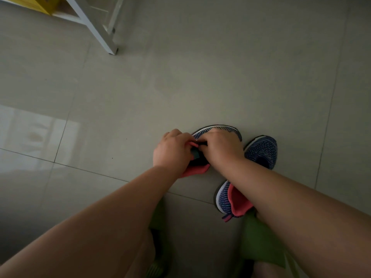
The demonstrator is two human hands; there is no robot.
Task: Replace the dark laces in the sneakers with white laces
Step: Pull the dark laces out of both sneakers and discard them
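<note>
I am looking down at a grey tiled floor (200,77) in dim light, with both my bare forearms reaching forward into the middle of the view.

My left hand (171,151) and my right hand (220,147) meet over one sneaker (216,130), a dark blue knitted shoe with pale dots and a white sole edge. It lies on the floor with its toe pointing away from me. Its coral pink lining (197,170) shows at the heel opening, just below my left wrist.

The fingers of my left hand are curled at the near side of the shoe's opening, pinching what looks like the tongue or collar. The fingers of my right hand are curled over the top of the shoe, where the lacing would be. They hide the laces, so I cannot tell whether they grip a dark lace or only the shoe's upper.

The second sneaker (261,151) sits just to the right of the first, nearly touching it. My right forearm crosses over its middle. Its toe shows beyond my arm and its pink-lined heel (237,201) shows on the near side.

Green fabric (259,237) shows low between my arms.

A white furniture leg (100,33) stands at the upper left, well apart from the shoes, with something yellow (40,5) behind it.
</note>
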